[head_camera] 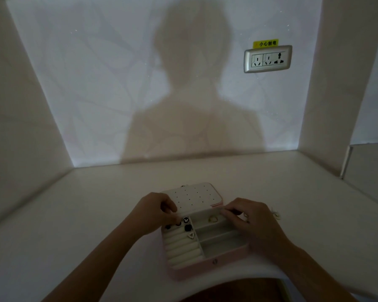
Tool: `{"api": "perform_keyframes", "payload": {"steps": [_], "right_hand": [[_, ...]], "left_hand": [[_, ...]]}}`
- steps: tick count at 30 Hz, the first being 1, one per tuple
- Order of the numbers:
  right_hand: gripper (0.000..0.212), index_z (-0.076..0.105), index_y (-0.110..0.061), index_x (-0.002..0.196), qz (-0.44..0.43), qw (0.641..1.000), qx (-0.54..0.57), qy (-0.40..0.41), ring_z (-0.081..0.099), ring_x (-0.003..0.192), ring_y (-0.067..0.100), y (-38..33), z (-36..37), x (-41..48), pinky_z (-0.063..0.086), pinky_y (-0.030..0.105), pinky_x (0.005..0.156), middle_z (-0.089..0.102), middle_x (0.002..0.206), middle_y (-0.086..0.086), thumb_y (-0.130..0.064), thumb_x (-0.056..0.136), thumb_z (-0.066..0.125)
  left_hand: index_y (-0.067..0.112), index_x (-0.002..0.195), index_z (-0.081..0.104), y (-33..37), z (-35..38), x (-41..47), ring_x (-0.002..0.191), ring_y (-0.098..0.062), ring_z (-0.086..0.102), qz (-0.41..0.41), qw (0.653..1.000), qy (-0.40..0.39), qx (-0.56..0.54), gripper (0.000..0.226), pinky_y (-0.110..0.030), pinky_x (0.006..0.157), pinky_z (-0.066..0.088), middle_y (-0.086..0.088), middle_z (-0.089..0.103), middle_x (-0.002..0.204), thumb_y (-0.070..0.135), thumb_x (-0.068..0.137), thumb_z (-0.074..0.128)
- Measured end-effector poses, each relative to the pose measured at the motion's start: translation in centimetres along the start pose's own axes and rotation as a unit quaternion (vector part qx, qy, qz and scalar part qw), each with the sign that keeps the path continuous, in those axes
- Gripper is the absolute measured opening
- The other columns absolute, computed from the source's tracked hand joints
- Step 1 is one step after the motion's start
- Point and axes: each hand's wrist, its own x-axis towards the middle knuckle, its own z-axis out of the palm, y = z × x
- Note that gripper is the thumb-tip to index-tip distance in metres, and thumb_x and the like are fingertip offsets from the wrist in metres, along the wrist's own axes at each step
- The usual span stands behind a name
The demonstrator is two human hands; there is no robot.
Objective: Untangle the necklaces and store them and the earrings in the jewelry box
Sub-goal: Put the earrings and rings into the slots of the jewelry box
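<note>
Pink jewelry box [205, 269], white lining

A: What's the surface?
B: White table [96, 214]. Its front edge curves inward in the middle.
A: What's on it?
B: Open pink box [205, 267], close to the front edge. Its lid [192, 197] lies back flat on the table behind it.
A: Anything loose?
B: A few small jewelry bits [275, 214] just right of the box. Too small to identify.

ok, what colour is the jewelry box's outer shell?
Pale pink. The jewelry box shows it best along its front wall, in the head view.
</note>
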Motion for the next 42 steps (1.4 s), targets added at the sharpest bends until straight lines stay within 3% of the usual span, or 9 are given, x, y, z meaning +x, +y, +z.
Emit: {"api": "perform_keyframes", "payload": {"steps": [7, 12, 17, 23, 28, 32, 35, 38, 42], "right_hand": [[0.014, 0.063, -0.034, 0.093, -0.004, 1.000, 0.000, 0.004, 0.054, 0.080, -0.021, -0.3, -0.1, 0.0, 0.036, -0.003, 0.067, 0.055, 0.077, -0.042, -0.021, 0.087, 0.060], [0.018, 0.063, -0.033, 0.093, -0.007, 1.000, -0.004, 0.004, 0.054, 0.079, -0.020, -0.3, -0.2, 0.0, 0.036, -0.003, 0.067, 0.054, 0.078, -0.035, -0.015, 0.087, 0.063], [0.016, 0.066, -0.030, 0.093, -0.002, 1.000, 0.008, 0.002, 0.055, 0.080, -0.018, -0.3, -0.4, 0.0, 0.037, -0.002, 0.068, 0.055, 0.078, -0.034, -0.015, 0.088, 0.064], [0.020, 0.064, -0.034, 0.092, -0.006, 1.000, 0.010, -0.002, 0.056, 0.080, -0.017, -0.3, -0.4, 0.0, 0.038, -0.001, 0.068, 0.057, 0.075, -0.039, -0.015, 0.087, 0.064], [0.016, 0.065, -0.033, 0.090, 0.005, 1.000, 0.004, -0.016, 0.058, 0.080, -0.011, -0.1, -0.6, 0.2, 0.039, 0.001, 0.068, 0.059, 0.079, -0.030, -0.017, 0.088, 0.064], [0.013, 0.071, -0.025, 0.085, 0.083, 0.993, 0.051, -0.058, 0.062, 0.068, -0.005, 0.3, -2.5, 1.2, 0.044, 0.007, 0.059, 0.067, 0.076, -0.016, -0.016, 0.089, 0.063], [0.015, 0.071, -0.029, 0.088, 0.122, 0.988, -0.010, -0.098, 0.062, 0.073, -0.008, 1.8, -5.4, 2.7, 0.045, 0.007, 0.063, 0.067, 0.080, -0.021, -0.017, 0.089, 0.062], [0.018, 0.067, -0.035, 0.094, 0.151, 0.963, -0.075, -0.209, 0.062, 0.082, -0.007, 4.1, -7.8, 4.1, 0.046, 0.010, 0.072, 0.066, 0.090, -0.020, -0.019, 0.085, 0.067], [0.025, 0.067, -0.033, 0.102, 0.175, 0.910, -0.096, -0.364, 0.062, 0.086, 0.002, 5.4, -8.4, 5.9, 0.049, 0.020, 0.078, 0.067, 0.097, -0.013, -0.028, 0.078, 0.075]], "left_hand": [[0.020, 0.067, 0.060, -0.2, 0.2, 0.5, 0.046, 0.009, 0.053, -0.006, 1.000, -0.008, -0.009, 0.021, -0.005, 0.048, 0.036, 0.009, 0.062, 0.058, 0.024, 0.071, 0.080], [0.020, 0.066, 0.060, 0.0, 0.1, 0.6, 0.046, 0.007, 0.053, -0.012, 1.000, -0.024, -0.004, 0.021, -0.006, 0.047, 0.037, 0.007, 0.063, 0.061, 0.025, 0.072, 0.079], [0.019, 0.069, 0.061, 0.2, -0.1, 0.9, 0.059, -0.003, 0.057, -0.020, 0.999, -0.040, 0.009, 0.019, -0.015, 0.058, 0.044, 0.004, 0.065, 0.068, 0.026, 0.074, 0.078], [0.019, 0.068, 0.062, 0.2, -0.1, 0.9, 0.058, -0.002, 0.057, -0.021, 0.999, -0.043, 0.003, 0.018, -0.013, 0.057, 0.043, 0.004, 0.065, 0.067, 0.025, 0.074, 0.077], [0.019, 0.070, 0.062, 0.0, -0.2, 1.0, 0.063, -0.003, 0.057, -0.023, 0.999, -0.043, -0.004, 0.017, -0.015, 0.060, 0.043, 0.005, 0.064, 0.070, 0.025, 0.075, 0.077], [0.019, 0.068, 0.061, 0.0, -0.2, 1.3, 0.061, -0.005, 0.052, -0.019, 0.998, -0.049, 0.017, 0.019, -0.017, 0.061, 0.043, 0.005, 0.061, 0.067, 0.031, 0.079, 0.072], [0.015, 0.071, 0.061, 0.7, -0.3, 1.7, 0.058, -0.009, 0.048, -0.002, 0.999, -0.016, 0.048, 0.029, -0.020, 0.061, 0.042, 0.000, 0.058, 0.067, 0.039, 0.086, 0.061], [0.020, 0.078, 0.060, 2.4, 0.0, 2.0, 0.063, -0.008, 0.053, 0.044, 0.998, 0.016, 0.032, 0.024, -0.023, 0.067, 0.047, 0.001, 0.064, 0.077, 0.041, 0.089, 0.056], [0.032, 0.080, 0.057, 5.2, 1.3, 2.7, 0.079, -0.001, 0.057, 0.122, 0.992, -0.023, 0.030, 0.009, -0.018, 0.075, 0.047, 0.013, 0.062, 0.084, 0.035, 0.088, 0.059]]}}
